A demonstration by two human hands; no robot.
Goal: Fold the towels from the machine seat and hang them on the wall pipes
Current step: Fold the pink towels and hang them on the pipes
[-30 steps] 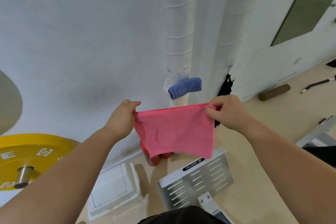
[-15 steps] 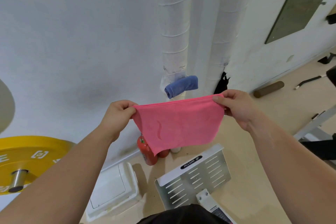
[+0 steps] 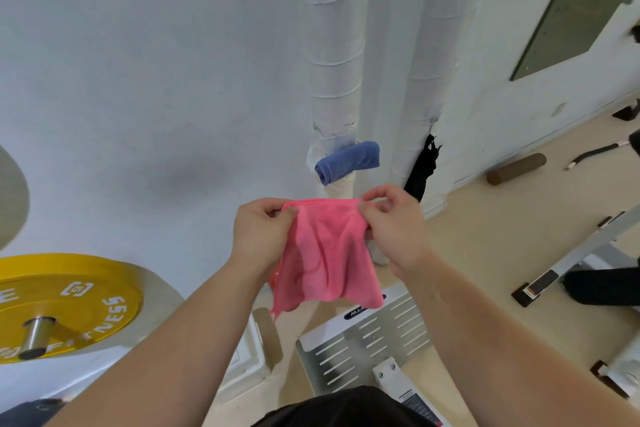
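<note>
A pink towel hangs in front of me, bunched and creased, its top edge pinched at both ends. My left hand grips the left end and my right hand grips the right end, the two hands close together. Behind them two white wrapped wall pipes run up the wall. A folded blue towel hangs on the left pipe just above my hands. A black cloth hangs by the right pipe.
A yellow weight plate on a bar sits at the left. A white perforated metal machine base lies on the beige floor below the towel. A brown roller and a bench frame are at the right.
My hands have come together, so the towel that was stretched wide now hangs narrow and bunched. The hands also sit lower in view.
</note>
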